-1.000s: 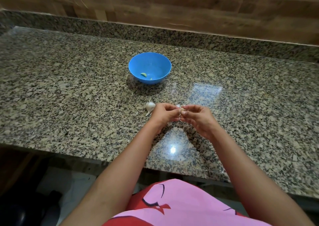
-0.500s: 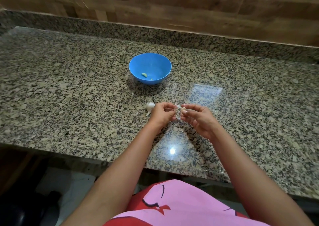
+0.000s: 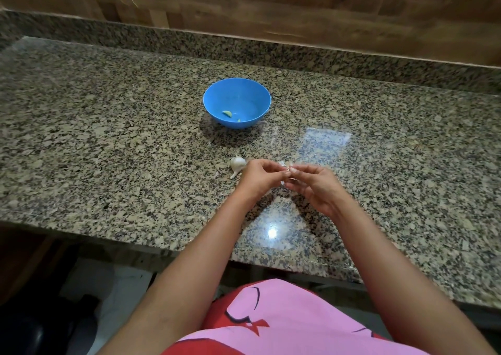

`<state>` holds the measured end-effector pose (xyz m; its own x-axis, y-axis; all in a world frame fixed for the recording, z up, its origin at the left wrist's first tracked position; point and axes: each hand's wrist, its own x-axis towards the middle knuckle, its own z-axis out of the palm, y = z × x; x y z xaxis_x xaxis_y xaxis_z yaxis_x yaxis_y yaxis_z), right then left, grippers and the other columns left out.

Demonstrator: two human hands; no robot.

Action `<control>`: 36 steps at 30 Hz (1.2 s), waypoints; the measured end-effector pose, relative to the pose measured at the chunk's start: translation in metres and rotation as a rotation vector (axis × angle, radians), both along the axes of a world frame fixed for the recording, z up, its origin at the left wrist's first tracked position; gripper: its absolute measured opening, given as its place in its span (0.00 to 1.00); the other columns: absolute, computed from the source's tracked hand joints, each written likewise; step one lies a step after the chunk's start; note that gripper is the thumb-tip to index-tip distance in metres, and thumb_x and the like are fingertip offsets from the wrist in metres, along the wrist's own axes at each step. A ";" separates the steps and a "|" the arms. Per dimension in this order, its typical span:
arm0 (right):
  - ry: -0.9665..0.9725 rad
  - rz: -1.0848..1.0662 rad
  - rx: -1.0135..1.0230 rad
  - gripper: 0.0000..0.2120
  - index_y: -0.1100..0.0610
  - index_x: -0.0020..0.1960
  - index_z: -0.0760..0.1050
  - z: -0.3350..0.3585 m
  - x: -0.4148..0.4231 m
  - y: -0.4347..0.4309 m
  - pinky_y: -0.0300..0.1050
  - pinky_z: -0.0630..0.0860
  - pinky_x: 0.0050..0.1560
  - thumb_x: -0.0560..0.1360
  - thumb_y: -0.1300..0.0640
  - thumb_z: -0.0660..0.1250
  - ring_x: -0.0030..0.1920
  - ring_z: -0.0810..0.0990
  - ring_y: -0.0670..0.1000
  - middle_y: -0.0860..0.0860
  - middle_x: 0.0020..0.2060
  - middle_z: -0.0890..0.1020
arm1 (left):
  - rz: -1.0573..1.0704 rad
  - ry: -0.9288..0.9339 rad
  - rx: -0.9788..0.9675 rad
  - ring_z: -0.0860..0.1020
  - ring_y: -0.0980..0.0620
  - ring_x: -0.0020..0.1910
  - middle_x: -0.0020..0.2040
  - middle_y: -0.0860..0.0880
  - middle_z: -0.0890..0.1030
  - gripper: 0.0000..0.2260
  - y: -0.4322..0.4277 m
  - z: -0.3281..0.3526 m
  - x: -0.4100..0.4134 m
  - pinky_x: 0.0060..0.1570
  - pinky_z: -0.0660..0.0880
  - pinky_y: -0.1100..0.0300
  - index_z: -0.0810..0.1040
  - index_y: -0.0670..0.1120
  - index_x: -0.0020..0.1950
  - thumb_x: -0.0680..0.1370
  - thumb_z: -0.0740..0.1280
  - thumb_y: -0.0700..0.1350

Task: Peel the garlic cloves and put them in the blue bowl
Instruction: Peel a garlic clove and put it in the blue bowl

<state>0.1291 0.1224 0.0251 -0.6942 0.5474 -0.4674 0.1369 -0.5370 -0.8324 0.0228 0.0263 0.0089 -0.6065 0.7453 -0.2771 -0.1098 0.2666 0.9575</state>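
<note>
A blue bowl (image 3: 237,102) stands on the granite counter with one peeled clove (image 3: 227,113) and a smaller bit inside. My left hand (image 3: 259,178) and my right hand (image 3: 314,185) meet just above the counter in front of the bowl. Between their fingertips they pinch a small garlic clove (image 3: 286,168), mostly hidden by my fingers. A white garlic bulb (image 3: 237,163) with its stem lies on the counter just left of my left hand.
The granite counter (image 3: 108,151) runs wide on both sides, with a raised granite lip and a wood-look wall behind. Its front edge lies close under my forearms. A thin scrap of skin lies beside the bulb's stem.
My hands have stayed in the same place, with the fingertips working at the clove; the fingers have closed together again after parting slightly. The bowl and bulb have not moved.
</note>
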 end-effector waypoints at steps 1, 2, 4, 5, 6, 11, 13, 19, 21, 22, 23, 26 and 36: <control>0.002 -0.002 -0.003 0.03 0.66 0.43 0.76 0.000 0.001 0.000 0.43 0.80 0.42 0.73 0.69 0.64 0.39 0.81 0.53 0.58 0.39 0.81 | -0.004 0.005 0.008 0.81 0.51 0.42 0.42 0.45 0.82 0.06 0.000 0.001 0.000 0.45 0.80 0.59 0.80 0.40 0.47 0.72 0.73 0.39; 0.005 -0.003 -0.007 0.03 0.66 0.44 0.76 -0.001 0.001 0.000 0.43 0.81 0.42 0.73 0.69 0.64 0.38 0.81 0.52 0.58 0.39 0.82 | -0.006 0.004 0.011 0.81 0.50 0.43 0.43 0.44 0.82 0.05 0.000 0.001 0.000 0.47 0.80 0.57 0.80 0.39 0.46 0.72 0.72 0.39; 0.004 -0.014 -0.002 0.04 0.67 0.43 0.77 -0.002 0.001 -0.001 0.42 0.81 0.40 0.73 0.70 0.63 0.36 0.82 0.52 0.58 0.38 0.82 | -0.004 -0.003 0.017 0.81 0.48 0.43 0.42 0.43 0.82 0.04 -0.001 0.004 0.001 0.49 0.80 0.56 0.80 0.38 0.46 0.73 0.71 0.38; 0.004 -0.023 0.013 0.04 0.67 0.43 0.77 -0.002 0.001 -0.002 0.41 0.81 0.39 0.73 0.71 0.64 0.35 0.82 0.51 0.58 0.37 0.82 | 0.001 -0.008 0.019 0.81 0.47 0.41 0.41 0.43 0.82 0.04 -0.001 0.005 0.002 0.47 0.80 0.56 0.80 0.38 0.45 0.73 0.71 0.37; 0.004 -0.034 0.034 0.03 0.67 0.43 0.77 -0.001 0.000 -0.003 0.40 0.81 0.37 0.72 0.71 0.64 0.34 0.82 0.51 0.58 0.36 0.82 | 0.009 -0.007 0.018 0.80 0.48 0.39 0.39 0.44 0.81 0.03 0.000 0.005 0.002 0.46 0.79 0.56 0.80 0.38 0.44 0.73 0.71 0.37; 0.026 -0.064 0.090 0.03 0.68 0.42 0.76 0.000 -0.002 -0.006 0.38 0.79 0.34 0.72 0.72 0.64 0.31 0.82 0.51 0.57 0.32 0.82 | 0.038 -0.040 0.032 0.81 0.48 0.36 0.39 0.42 0.81 0.01 0.002 0.007 0.003 0.43 0.81 0.57 0.79 0.38 0.43 0.73 0.70 0.35; 0.040 -0.065 0.092 0.04 0.68 0.42 0.76 0.002 -0.003 -0.007 0.38 0.79 0.33 0.73 0.72 0.63 0.31 0.82 0.51 0.56 0.31 0.82 | 0.054 -0.088 0.060 0.81 0.50 0.33 0.38 0.42 0.81 0.02 0.002 0.007 0.003 0.39 0.81 0.61 0.78 0.38 0.42 0.74 0.69 0.33; 0.034 -0.030 0.038 0.04 0.69 0.45 0.75 0.007 -0.001 -0.007 0.39 0.80 0.35 0.74 0.72 0.62 0.32 0.82 0.51 0.57 0.32 0.82 | 0.081 -0.188 0.064 0.81 0.45 0.39 0.43 0.39 0.81 0.04 0.001 0.003 0.001 0.41 0.81 0.59 0.78 0.34 0.47 0.73 0.70 0.33; 0.021 -0.009 0.039 0.04 0.70 0.47 0.75 0.008 -0.001 -0.006 0.39 0.80 0.36 0.74 0.72 0.62 0.33 0.82 0.51 0.58 0.35 0.81 | 0.063 -0.166 0.052 0.82 0.45 0.41 0.44 0.39 0.82 0.05 0.001 0.002 0.000 0.42 0.81 0.59 0.79 0.34 0.47 0.72 0.71 0.34; 0.016 -0.008 0.037 0.04 0.70 0.47 0.75 0.008 -0.001 -0.007 0.38 0.80 0.35 0.74 0.72 0.62 0.33 0.82 0.51 0.59 0.36 0.81 | 0.059 -0.160 0.052 0.82 0.45 0.41 0.43 0.40 0.82 0.05 0.000 0.002 0.000 0.43 0.81 0.59 0.79 0.34 0.47 0.72 0.71 0.34; 0.012 -0.012 0.033 0.05 0.70 0.47 0.75 0.009 -0.002 -0.007 0.38 0.80 0.35 0.74 0.72 0.62 0.32 0.82 0.50 0.59 0.36 0.81 | 0.060 -0.165 0.052 0.82 0.45 0.40 0.43 0.40 0.82 0.06 0.000 0.003 0.000 0.42 0.81 0.59 0.78 0.34 0.47 0.73 0.70 0.34; 0.002 -0.020 0.024 0.05 0.69 0.46 0.75 0.010 -0.001 -0.006 0.38 0.80 0.35 0.74 0.72 0.61 0.32 0.82 0.51 0.59 0.36 0.81 | 0.059 -0.204 0.060 0.82 0.47 0.38 0.42 0.40 0.82 0.06 0.000 0.004 0.000 0.41 0.81 0.60 0.77 0.32 0.49 0.73 0.69 0.33; -0.022 -0.039 -0.056 0.05 0.69 0.45 0.76 0.011 -0.005 -0.006 0.41 0.81 0.38 0.75 0.72 0.61 0.35 0.82 0.53 0.61 0.38 0.82 | 0.080 -0.067 -0.009 0.79 0.49 0.35 0.38 0.43 0.80 0.03 0.005 0.001 0.000 0.40 0.80 0.60 0.77 0.39 0.42 0.75 0.67 0.35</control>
<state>0.1245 0.1160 0.0360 -0.6624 0.5465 -0.5124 0.1327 -0.5876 -0.7982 0.0226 0.0315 0.0101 -0.6439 0.6926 -0.3251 -0.1943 0.2630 0.9450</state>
